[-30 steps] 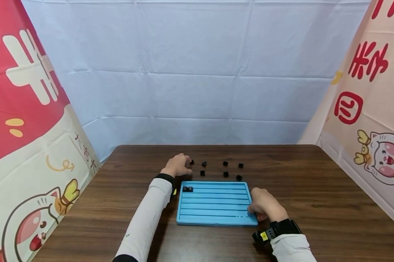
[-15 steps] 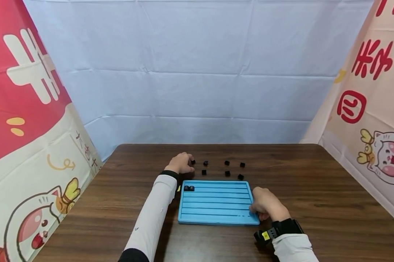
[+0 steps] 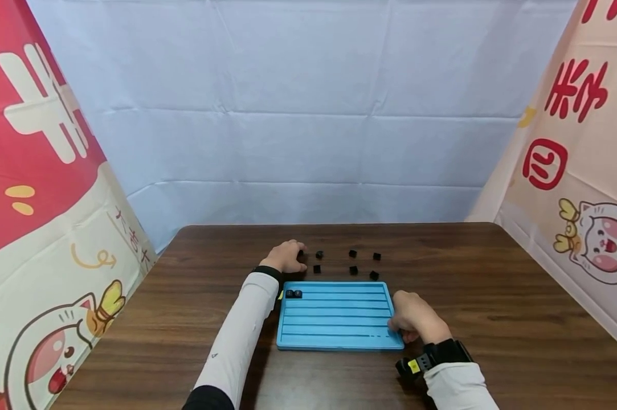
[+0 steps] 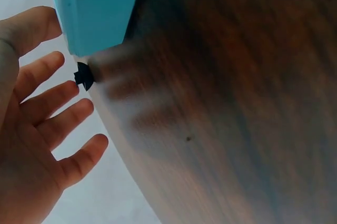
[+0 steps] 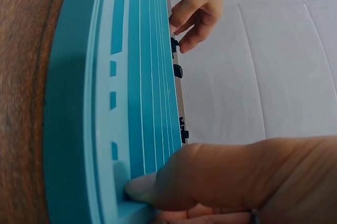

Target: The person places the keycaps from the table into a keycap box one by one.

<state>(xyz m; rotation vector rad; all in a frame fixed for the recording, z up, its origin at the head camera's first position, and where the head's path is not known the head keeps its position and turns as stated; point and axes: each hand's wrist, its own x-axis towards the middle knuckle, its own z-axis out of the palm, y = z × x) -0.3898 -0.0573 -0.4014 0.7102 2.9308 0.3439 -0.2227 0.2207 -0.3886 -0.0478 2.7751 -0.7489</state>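
In the head view, a light blue grooved tray [image 3: 339,315] lies on the table. Two small black pieces that look like keycaps [image 3: 294,294] sit side by side in its far left groove. My left hand [image 3: 286,257] reaches past the far left corner. Its fingers are spread and relaxed around a black piece [image 4: 83,75], a fingertip close to or touching it in the left wrist view. My right hand [image 3: 415,316] grips the tray's right edge, thumb [image 5: 145,186] on top and the other fingers mostly hidden below.
Several loose black pieces [image 3: 353,270] are scattered in two rough rows on the table [image 3: 493,319] beyond the tray. A pale cloth [image 3: 298,114] hangs behind the table, with printed cloths [image 3: 600,239] at both sides.
My left hand has shifted slightly right, closer around the leftmost loose black piece. My right hand keeps its grip on the tray. The view itself moves slightly.
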